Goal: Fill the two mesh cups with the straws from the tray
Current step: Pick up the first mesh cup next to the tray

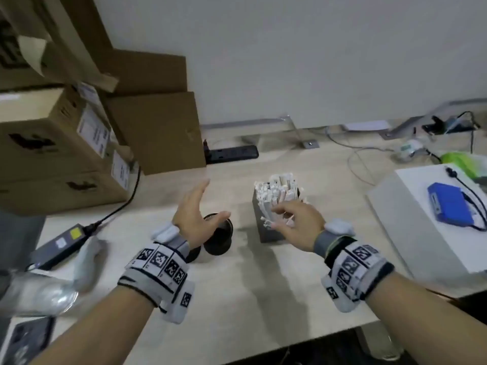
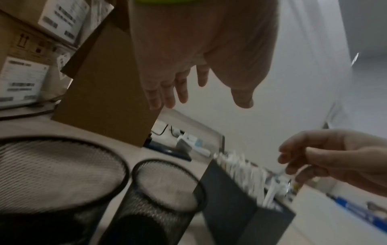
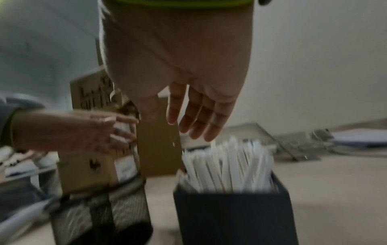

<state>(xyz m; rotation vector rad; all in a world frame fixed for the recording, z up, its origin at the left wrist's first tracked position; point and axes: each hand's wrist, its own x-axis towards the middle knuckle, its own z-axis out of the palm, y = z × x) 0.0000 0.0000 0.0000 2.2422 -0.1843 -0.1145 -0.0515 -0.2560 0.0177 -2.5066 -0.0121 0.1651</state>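
Observation:
Two black mesh cups point(image 1: 220, 233) point(image 2: 146, 215) point(image 3: 100, 215) stand side by side on the wooden table, both with nothing visible inside. My left hand point(image 1: 210, 201) point(image 2: 205, 101) hovers just above them, fingers spread and holding nothing. To their right stands the tray, a dark square box point(image 1: 266, 233) point(image 2: 230, 207) point(image 3: 230, 215) packed with upright white wrapped straws point(image 1: 276, 193) point(image 3: 230, 165). My right hand point(image 1: 279, 217) point(image 3: 173, 122) reaches over the straw tops with its fingers extended. No straw is plainly gripped.
Stacked cardboard boxes point(image 1: 66, 143) fill the left and back left. A power adapter point(image 1: 60, 241) with its cable and a clear plastic bag point(image 1: 39, 293) lie at the left. A power strip point(image 1: 232, 154) sits at the back. A white box point(image 1: 421, 233) carrying a blue device point(image 1: 450, 204) stands on the right.

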